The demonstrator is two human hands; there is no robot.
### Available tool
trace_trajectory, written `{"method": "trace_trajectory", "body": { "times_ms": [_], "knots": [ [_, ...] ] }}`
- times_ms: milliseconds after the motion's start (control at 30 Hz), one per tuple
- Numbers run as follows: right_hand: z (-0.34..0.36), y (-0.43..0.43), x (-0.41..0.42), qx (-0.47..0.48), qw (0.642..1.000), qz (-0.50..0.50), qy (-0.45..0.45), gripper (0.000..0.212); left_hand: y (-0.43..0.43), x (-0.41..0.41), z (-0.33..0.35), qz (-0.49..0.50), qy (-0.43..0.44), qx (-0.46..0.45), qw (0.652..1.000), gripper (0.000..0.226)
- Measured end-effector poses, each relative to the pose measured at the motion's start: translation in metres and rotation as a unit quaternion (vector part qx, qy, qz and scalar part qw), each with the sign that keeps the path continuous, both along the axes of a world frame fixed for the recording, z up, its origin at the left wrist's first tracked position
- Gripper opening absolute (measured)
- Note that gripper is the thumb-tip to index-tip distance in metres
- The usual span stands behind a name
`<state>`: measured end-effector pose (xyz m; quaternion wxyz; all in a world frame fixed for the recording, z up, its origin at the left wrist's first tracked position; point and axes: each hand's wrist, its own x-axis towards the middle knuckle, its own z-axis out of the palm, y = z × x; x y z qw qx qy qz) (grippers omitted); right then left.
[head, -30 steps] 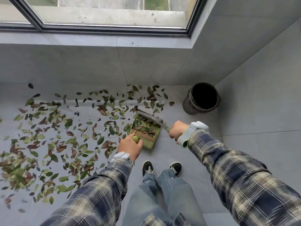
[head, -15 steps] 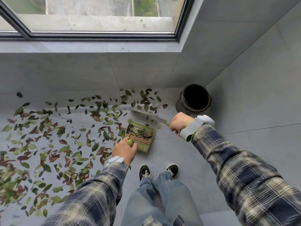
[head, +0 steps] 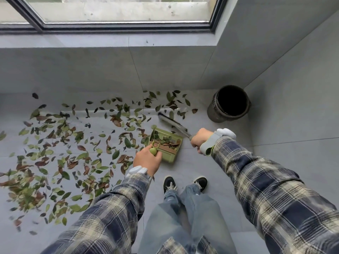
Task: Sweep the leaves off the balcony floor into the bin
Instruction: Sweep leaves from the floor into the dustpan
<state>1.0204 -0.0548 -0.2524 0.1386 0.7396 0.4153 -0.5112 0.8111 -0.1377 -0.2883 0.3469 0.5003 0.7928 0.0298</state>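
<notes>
- Green and brown leaves point(head: 127, 143) lie scattered over the grey tile floor point(head: 201, 167), mostly on the left side and along the far wall point(head: 91, 70). The thickest heap is at the far left.
- Some leaves are already inside the green dustpan point(head: 172, 154), which sits on the floor just in front of the person's feet, with its mouth turned to the scattered leaves.
- The left hand point(head: 146, 160) has its fingers curled tight round the dustpan handle – a round green knob shows between the fingers.
- The right hand point(head: 200, 138) is closed in a fist round the handle of a brush point(head: 172, 123). The brush head reaches away from the hand, past the far edge of the dustpan, close to the leaves near the wall.
- A dark round bin point(head: 229, 103) stands upright in the corner, to the right of the brush and apart from the dustpan. Its inside is black – I cannot tell what is in it.
- Both arms wear plaid sleeves point(head: 266, 189), and on each wrist there is a grey-white band point(head: 209, 143).
- Below the hands are blue jeans point(head: 183, 217) and two black shoes point(head: 169, 184) with white laces, standing close together.
- Above the wall runs a window point(head: 128, 27) with a dark frame.
</notes>
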Motion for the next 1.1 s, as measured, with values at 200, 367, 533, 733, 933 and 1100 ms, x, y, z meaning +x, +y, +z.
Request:
{"method": "trace_trajectory", "body": {
  "times_ms": [200,367,533,733,933,1100],
  "knots": [
    [0.059,0.021,0.017,-0.038,0.999,0.017,-0.013,0.018,0.000,0.002,0.005,-0.017,0.008,-0.012,1.000,0.018],
    [0.072,0.029,0.014,-0.006,0.995,0.092,-0.048,0.006,0.001,0.002,0.005,-0.026,0.018,-0.007,0.999,0.018],
    [0.055,0.039,0.008,0.029,0.998,0.049,-0.034,0.010,0.001,0.003,0.006,-0.020,0.012,0.002,1.000,0.017],
    [-0.028,0.049,0.012,0.035,0.997,0.022,-0.067,0.038,0.002,0.005,0.006,-0.005,0.009,0.007,1.000,0.019],
    [-0.008,0.024,-0.004,0.033,0.999,-0.016,0.023,0.023,0.004,0.007,0.004,-0.006,0.013,0.009,1.000,0.019],
    [0.027,0.024,0.009,-0.004,1.000,0.018,0.019,0.023,0.007,0.009,0.004,-0.007,0.010,-0.003,1.000,0.018]
  ]
}}
